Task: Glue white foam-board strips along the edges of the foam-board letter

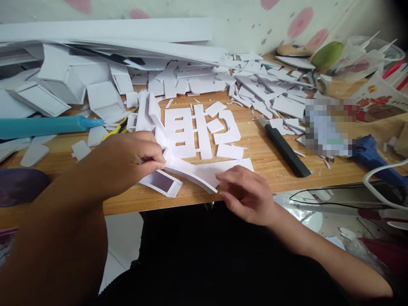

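My left hand [127, 163] is closed, pinching the left end of a long curved white foam-board strip [194, 174] near the front edge of the wooden table [255, 148]. My right hand [244, 193] pinches the strip's right end. Under the strip lies a flat white foam-board sheet [229, 168]. A small open white foam-board box [161, 182] sits just below my left fingers. Behind the strip lie cut white foam-board shapes [197, 129] laid flat.
Heaps of white foam-board offcuts [248, 80] and long sheets [111, 36] fill the back of the table. A black utility knife [283, 148] lies right of the shapes; a blue glue gun [372, 157], scissors [314, 80], a teal tube [44, 126] and a yellow cutter [117, 127] are around.
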Demonstrator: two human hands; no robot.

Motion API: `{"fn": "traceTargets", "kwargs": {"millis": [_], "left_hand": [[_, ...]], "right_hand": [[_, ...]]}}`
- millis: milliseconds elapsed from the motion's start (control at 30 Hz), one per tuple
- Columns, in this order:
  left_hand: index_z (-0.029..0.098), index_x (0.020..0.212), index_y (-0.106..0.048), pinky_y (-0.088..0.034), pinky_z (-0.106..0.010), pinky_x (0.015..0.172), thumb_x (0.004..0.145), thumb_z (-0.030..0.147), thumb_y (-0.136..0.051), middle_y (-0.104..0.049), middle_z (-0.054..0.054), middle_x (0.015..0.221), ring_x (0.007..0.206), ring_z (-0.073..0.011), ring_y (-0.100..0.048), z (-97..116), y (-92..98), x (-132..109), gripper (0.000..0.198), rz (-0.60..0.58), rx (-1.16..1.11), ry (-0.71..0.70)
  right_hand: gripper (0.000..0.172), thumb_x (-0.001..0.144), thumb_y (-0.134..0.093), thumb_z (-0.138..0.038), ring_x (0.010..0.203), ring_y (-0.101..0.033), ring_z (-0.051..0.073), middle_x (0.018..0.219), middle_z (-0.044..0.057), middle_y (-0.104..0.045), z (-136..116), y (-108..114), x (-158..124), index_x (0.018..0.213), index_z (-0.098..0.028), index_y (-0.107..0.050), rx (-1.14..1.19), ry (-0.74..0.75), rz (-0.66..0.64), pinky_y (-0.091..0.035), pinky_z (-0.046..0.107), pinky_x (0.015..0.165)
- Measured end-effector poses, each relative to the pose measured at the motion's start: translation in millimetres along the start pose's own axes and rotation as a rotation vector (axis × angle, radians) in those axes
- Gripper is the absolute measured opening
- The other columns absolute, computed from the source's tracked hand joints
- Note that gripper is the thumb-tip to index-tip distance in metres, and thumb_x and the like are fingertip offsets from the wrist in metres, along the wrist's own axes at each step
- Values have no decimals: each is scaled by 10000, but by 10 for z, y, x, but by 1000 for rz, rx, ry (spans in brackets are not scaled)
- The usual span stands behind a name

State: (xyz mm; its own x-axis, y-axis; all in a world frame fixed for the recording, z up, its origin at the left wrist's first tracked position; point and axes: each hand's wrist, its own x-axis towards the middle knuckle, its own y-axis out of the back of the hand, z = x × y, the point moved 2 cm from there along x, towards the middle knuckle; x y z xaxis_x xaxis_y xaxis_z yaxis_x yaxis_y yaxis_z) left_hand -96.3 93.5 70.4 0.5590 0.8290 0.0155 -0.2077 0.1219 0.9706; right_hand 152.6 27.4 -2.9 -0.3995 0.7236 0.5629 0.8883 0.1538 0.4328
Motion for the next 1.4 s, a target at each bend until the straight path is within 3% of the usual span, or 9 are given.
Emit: {"fn": "traceTargets", "kwargs": {"millis": [167, 400, 600, 833, 1100, 1400], "left_hand": [[234, 607, -642, -380, -264, 576, 814, 333, -481, -611, 1, 701, 638, -147, -555, -43, -32, -6, 281, -1, -48, -38], [218, 666, -652, -385, -262, 628, 831, 294, -474, -601, 1, 760, 706, -142, -548, -33, -20, -16, 255, -98, -18, 51], [224, 666, -638, -376, -257, 610, 831, 277, -484, -601, 14, 769, 707, -127, -550, -43, -41, -80, 232, -64, -10, 86], [228, 749, -645, -395, -236, 635, 890, 259, -486, -601, 29, 788, 716, -103, -558, -47, -42, -127, 214, 3, 17, -14], [219, 765, -672, -396, -182, 620, 895, 194, -505, -606, 39, 779, 695, -66, -553, -2, 4, -101, 213, 19, 15, -62], [215, 724, -649, -374, -227, 594, 888, 209, -491, -600, 28, 752, 676, -97, -545, 1, -15, -93, 228, -4, 53, -59]], "right_hand": [[489, 879, -603, -157, 929, -605, 202, 1080, 120, -624, -47, -57, 28, 1355, -178, -488, -102, 56, -129, -551, 348, 778], [480, 881, -575, -92, 774, -536, 197, 964, 113, -653, -35, -203, 59, 1348, -105, -463, -223, 192, -97, -515, 342, 675], [386, 873, -586, -92, 780, -543, 224, 912, 115, -679, -21, -249, 47, 1254, -53, -538, -297, 204, -82, -506, 352, 623], [130, 915, -550, -84, 782, -597, 229, 828, 109, -713, -101, -206, 162, 989, -57, -654, -346, 212, -52, -531, 336, 606], [130, 917, -558, -92, 759, -613, 219, 774, 89, -706, -92, -192, 202, 941, -57, -681, -294, 180, -78, -551, 325, 599], [130, 925, -543, -96, 786, -609, 220, 794, 97, -706, -90, -198, 190, 960, -67, -665, -286, 176, -74, -562, 334, 640]]}}
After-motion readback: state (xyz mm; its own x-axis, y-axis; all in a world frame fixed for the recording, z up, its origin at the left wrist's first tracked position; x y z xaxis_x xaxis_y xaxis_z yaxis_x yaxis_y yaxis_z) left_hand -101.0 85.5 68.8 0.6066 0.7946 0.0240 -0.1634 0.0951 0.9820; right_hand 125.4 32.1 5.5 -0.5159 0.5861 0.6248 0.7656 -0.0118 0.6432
